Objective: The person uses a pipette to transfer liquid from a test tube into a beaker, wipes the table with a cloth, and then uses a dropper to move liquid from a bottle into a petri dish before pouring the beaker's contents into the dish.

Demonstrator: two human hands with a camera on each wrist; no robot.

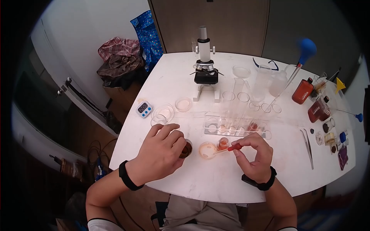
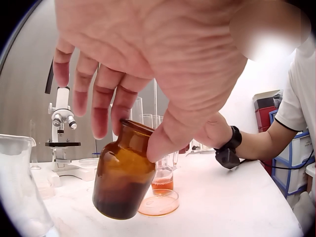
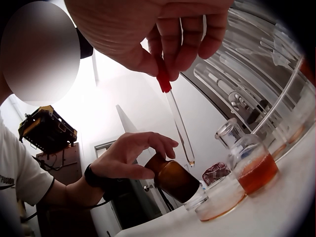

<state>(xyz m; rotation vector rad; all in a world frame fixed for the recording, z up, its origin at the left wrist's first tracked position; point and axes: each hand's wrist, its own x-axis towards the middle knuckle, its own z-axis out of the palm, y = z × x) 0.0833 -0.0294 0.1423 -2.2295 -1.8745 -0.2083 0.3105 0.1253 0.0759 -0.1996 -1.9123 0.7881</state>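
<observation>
My left hand (image 1: 160, 154) grips a brown glass bottle (image 2: 123, 177) by its neck between thumb and fingers. The bottle is tilted, with dark liquid low inside. The thumb and fingers of my right hand (image 1: 258, 156) pinch the red rubber bulb (image 3: 163, 79) of a glass dropper (image 3: 178, 121). Its tube slants downward, and a small drop of liquid shows at the tip. Below the tip lies a shallow petri dish (image 1: 203, 147) with a thin pale-orange film. Just beside the dish stands a small clear glass bottle (image 3: 256, 175), part filled with orange-red liquid.
Behind the dish stands a clear rack (image 1: 210, 129) with several test tubes. A microscope (image 1: 206, 77) stands farther back. To the left are a timer (image 1: 143, 109) and more petri dishes (image 1: 183, 104). Tweezers (image 1: 308, 148) and red-brown bottles (image 1: 302, 91) sit to the right.
</observation>
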